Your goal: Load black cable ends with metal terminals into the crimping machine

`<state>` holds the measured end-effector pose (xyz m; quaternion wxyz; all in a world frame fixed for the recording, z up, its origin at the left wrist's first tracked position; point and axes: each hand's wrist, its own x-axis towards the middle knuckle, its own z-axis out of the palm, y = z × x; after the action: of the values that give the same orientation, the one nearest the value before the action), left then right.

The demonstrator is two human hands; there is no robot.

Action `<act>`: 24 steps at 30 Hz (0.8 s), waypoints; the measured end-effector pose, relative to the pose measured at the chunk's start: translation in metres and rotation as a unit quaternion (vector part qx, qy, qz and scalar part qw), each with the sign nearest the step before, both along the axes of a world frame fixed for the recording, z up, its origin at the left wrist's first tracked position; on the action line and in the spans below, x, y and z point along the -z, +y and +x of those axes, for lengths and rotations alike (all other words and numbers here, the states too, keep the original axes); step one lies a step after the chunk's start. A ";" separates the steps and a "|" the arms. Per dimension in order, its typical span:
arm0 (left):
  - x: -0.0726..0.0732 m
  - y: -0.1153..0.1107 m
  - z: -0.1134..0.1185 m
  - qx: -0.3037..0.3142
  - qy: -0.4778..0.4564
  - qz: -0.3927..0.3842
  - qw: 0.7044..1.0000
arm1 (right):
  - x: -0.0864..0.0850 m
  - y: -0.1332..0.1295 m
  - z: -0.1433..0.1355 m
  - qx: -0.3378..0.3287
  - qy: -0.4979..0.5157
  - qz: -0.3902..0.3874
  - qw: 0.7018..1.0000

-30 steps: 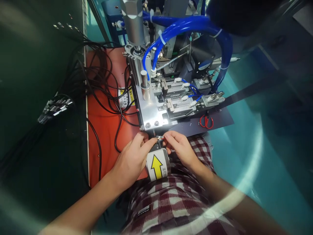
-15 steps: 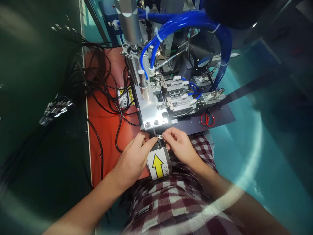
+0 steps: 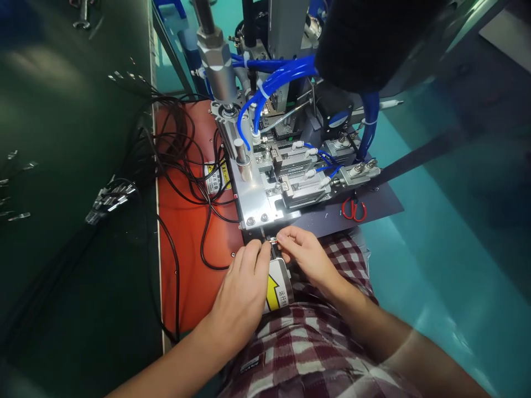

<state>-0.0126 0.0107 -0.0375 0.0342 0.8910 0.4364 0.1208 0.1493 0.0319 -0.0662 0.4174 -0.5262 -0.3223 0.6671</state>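
Note:
A small shiny metal piece (image 3: 272,240) sits between my two hands, just in front of the machine's metal plate (image 3: 255,199). My right hand (image 3: 305,251) pinches its right side between thumb and fingertips. My left hand (image 3: 246,282) is back-up with its fingers bent together, their tips at the left side of the piece; what they grip is hidden. Below the hands, a white label with a yellow arrow (image 3: 272,293) is partly covered by my left hand.
Black cables (image 3: 178,149) lie over the orange surface (image 3: 186,293) at left, with a bundle of metal connector ends (image 3: 110,202) on the dark green mat. Red-handled scissors (image 3: 354,210) lie right of the machine. Blue tubes (image 3: 286,72) arch above it.
My left hand has rolled over so its back faces up, and it covers more of the arrow label. My right hand keeps its pinch. The whole view has shifted slightly.

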 end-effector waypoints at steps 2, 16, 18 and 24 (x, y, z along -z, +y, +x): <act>0.000 0.000 0.001 0.003 -0.021 -0.028 0.999 | 0.000 0.000 0.000 -0.003 -0.010 0.007 1.000; 0.001 0.015 0.006 -0.004 -0.033 -0.084 0.996 | -0.001 0.003 -0.008 0.027 0.080 -0.069 0.994; 0.003 0.015 0.006 -0.008 -0.035 -0.076 0.996 | -0.002 0.004 -0.008 0.029 0.100 -0.084 0.991; -0.001 0.002 -0.011 -0.032 -0.098 -0.085 0.991 | -0.007 0.002 -0.008 0.023 0.113 -0.084 0.990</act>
<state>-0.0231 0.0125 -0.0369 0.1486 0.8541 0.4684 0.1705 0.1408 0.0341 -0.0589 0.4209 -0.4882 -0.2038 0.7369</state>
